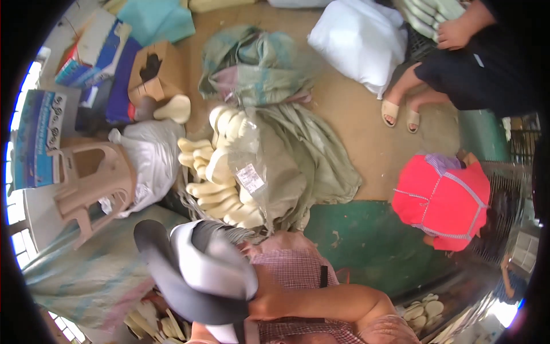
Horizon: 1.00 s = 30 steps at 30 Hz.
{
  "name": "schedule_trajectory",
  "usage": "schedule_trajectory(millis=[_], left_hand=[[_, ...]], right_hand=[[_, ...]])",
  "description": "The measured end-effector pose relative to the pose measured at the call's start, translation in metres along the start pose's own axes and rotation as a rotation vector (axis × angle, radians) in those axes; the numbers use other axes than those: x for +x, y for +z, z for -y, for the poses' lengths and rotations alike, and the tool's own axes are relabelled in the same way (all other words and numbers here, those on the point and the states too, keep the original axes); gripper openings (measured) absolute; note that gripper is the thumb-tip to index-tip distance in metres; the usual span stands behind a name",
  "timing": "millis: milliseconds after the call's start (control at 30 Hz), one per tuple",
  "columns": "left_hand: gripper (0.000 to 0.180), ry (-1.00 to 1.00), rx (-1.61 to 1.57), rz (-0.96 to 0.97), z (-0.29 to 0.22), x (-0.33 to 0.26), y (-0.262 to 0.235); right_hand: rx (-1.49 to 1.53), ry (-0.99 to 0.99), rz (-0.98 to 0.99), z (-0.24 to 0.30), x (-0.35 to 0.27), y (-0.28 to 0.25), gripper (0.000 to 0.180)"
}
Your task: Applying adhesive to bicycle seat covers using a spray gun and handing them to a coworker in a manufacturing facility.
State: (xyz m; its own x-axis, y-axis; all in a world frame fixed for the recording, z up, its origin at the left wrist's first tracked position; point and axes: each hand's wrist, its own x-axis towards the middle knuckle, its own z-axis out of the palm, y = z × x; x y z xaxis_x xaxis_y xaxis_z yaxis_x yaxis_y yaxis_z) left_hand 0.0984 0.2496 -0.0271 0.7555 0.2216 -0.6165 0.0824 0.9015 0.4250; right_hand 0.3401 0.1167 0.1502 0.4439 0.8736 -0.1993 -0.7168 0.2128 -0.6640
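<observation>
Handling a bundle [197, 258] of curved, band-like pieces at 7 o'clock from frame centre, close against our pink checked clothing [289, 266]. Look: black, white and grey, smooth, broad, looped over each other. White band uppermost, rolled into a ring-like curve with a soft sheen. Dark band runs down the left and sweeps underneath, rounded at its upper end. Thin grey edges fan out at the bundle's 1 o'clock; a white piece shows below at its 5 o'clock. Motion blur is heavy here; probably flexible sheet, but we can't swear to the material.

Our right hand [264, 305] reaches across our body and meets the bundle at its 4 o'clock. Fingers are hidden, so we can't tell if they're clamped on it. Our left hand is out of sight, grip unknown.

Near the bundle, at its 12 o'clock, cream foot-shaped pieces [215, 192] spill from a clear plastic bag [250, 155]. Tan plastic chair [106, 178] at 9 o'clock of the frame, next to a white sack [152, 155]. Co-worker in red [444, 198] at 3 o'clock, well apart from us.
</observation>
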Motion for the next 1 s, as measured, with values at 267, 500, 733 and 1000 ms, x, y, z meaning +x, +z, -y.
schedule_trajectory(millis=[267,500,733,1000], left_hand=[[0.098,-0.156,-0.029,0.216,-0.073,0.063,0.123],[0.074,-1.07,0.442,0.848,0.26,0.103,0.359],[0.07,-1.391,0.917,1.471,0.516,-0.134,0.479],[0.068,-1.285,1.345,1.766,0.672,-0.29,0.514]], right_hand=[[0.198,-0.161,-0.73,0.028,-0.158,0.001,0.07],[0.238,-0.125,-1.199,0.04,-0.321,0.008,0.07],[0.774,-1.127,-1.396,-0.113,-0.519,0.004,0.044],[0.951,-1.603,-1.862,-0.176,-0.769,0.003,0.058]])
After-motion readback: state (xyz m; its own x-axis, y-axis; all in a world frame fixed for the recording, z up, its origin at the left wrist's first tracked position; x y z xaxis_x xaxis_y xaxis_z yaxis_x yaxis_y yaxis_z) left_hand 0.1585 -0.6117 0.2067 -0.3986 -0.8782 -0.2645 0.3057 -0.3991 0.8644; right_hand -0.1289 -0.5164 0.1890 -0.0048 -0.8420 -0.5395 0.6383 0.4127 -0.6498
